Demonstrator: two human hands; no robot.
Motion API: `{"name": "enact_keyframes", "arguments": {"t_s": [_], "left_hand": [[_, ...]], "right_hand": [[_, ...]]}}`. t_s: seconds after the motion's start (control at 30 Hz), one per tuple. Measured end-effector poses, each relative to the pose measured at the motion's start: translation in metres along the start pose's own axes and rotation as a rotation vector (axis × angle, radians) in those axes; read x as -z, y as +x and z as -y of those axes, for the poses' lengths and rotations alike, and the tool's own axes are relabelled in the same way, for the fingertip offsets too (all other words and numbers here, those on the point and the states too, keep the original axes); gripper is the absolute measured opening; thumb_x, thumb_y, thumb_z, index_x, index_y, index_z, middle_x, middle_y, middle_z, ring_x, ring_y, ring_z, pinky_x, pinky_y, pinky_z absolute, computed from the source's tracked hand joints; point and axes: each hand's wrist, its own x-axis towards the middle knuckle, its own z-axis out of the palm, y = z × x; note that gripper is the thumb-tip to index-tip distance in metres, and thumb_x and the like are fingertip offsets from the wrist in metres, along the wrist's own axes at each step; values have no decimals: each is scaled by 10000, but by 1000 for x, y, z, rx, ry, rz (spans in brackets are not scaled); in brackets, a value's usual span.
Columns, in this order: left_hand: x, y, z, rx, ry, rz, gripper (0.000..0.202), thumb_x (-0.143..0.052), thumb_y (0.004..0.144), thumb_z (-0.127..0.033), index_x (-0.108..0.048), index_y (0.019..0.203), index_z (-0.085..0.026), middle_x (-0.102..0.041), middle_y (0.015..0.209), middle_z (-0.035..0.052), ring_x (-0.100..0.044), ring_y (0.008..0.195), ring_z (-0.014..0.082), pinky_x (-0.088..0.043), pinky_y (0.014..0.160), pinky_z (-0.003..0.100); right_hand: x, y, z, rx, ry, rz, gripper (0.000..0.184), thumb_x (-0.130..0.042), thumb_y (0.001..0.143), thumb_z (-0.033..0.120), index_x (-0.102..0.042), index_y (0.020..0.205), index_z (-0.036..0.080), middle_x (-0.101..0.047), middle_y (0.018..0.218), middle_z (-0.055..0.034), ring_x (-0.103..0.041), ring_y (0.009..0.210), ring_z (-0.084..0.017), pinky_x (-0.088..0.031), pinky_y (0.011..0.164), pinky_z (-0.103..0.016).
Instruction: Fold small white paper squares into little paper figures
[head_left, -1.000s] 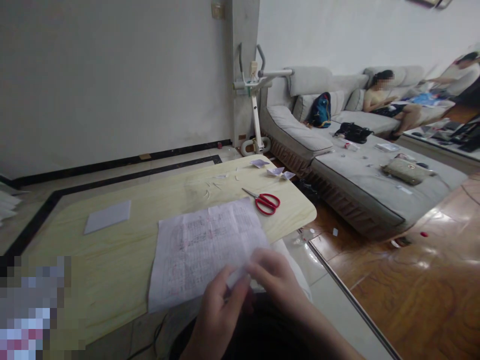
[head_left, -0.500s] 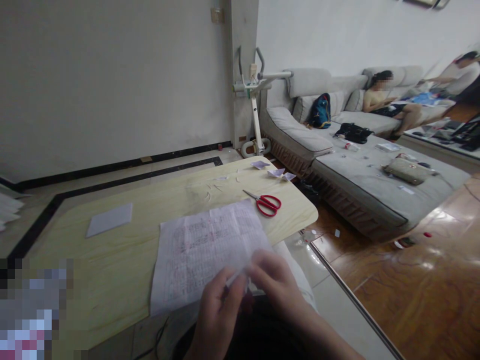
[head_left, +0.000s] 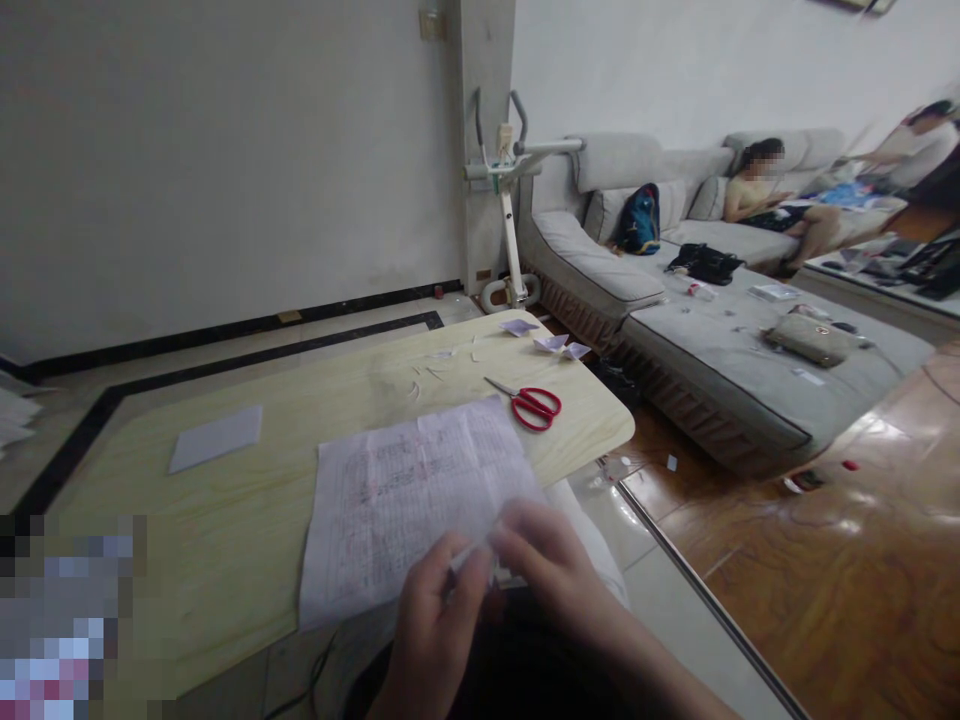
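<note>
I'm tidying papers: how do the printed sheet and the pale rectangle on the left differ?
The printed sheet is bigger than the pale rectangle. The sheet carries marks and creases; the rectangle looks plain. The sheet reaches the near edge of the table; the rectangle lies farther in. Both look whitish.

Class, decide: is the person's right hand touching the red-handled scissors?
Apart: the head view shows tabletop and printed sheet between the right hand and the scissors.
</note>
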Motion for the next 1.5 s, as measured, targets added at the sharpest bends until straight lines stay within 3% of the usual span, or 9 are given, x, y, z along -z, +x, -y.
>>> {"name": "enact_keyframes", "arguments": {"t_s": [0.23,0.33,0.5,0.67,0.77,0.93,1.03,1.33,1.5], "left_hand": [[20,10,-5,-112,141,39,244,-527,903,-364,-556,708,-220,-533,653,-24,-538,624,158,-465,572,239],[31,17,-8,-204,280,188,251,-494,932,-320,-506,702,-220,-488,647,-37,-514,610,144,-425,560,227],[28,20,-3,-258,405,230,320,-436,948,-273,-427,632,-222,-455,588,-49,-509,563,129,-401,540,217],[27,17,3,-308,430,249,271,-446,943,-241,-508,681,-209,-537,618,-42,-556,585,125,-426,558,203],[26,15,1,-364,432,193,279,-452,940,-224,-507,666,-208,-531,588,-49,-550,550,115,-422,532,193],[18,12,-3,-441,344,-22,273,-475,911,-187,-476,639,-214,-494,542,-66,-524,485,97,-422,481,164],[15,12,-2,-422,306,-25,261,-465,913,-191,-483,653,-216,-499,556,-61,-533,506,104,-438,496,166],[25,17,-3,-256,223,156,289,-471,922,-262,-463,636,-214,-438,575,-58,-477,540,113,-382,506,200],[19,12,-7,-210,177,-12,295,-487,885,-268,-448,597,-219,-421,558,-56,-462,543,124,-385,522,223]], "right_hand": [[8,-6,12,10,-250,127,220,-550,928,324,-521,752,195,-493,720,22,-492,726,-156,-398,689,-270],[9,-6,14,13,-291,153,195,-553,933,315,-536,779,197,-538,735,17,-523,735,-159,-406,681,-262],[8,-6,10,29,-348,108,234,-538,944,315,-520,742,198,-531,698,21,-519,698,-154,-399,647,-257],[7,-7,11,40,-365,109,242,-540,943,327,-547,742,193,-551,693,15,-531,688,-154,-395,629,-256],[5,-7,12,31,-337,86,238,-548,932,330,-569,738,192,-552,680,16,-527,677,-152,-402,630,-255],[-1,-6,15,-30,-316,65,211,-550,888,319,-580,723,189,-555,679,8,-527,681,-160,-414,631,-260],[-2,-8,17,-27,-328,65,253,-526,890,330,-533,675,197,-528,651,11,-517,669,-159,-414,629,-261],[2,-13,22,31,-332,198,226,-518,944,322,-593,781,185,-630,738,-10,-576,710,-153,-447,673,-248],[0,-11,18,32,-351,193,192,-549,903,283,-586,742,184,-609,695,2,-542,663,-143,-426,610,-240]]}}
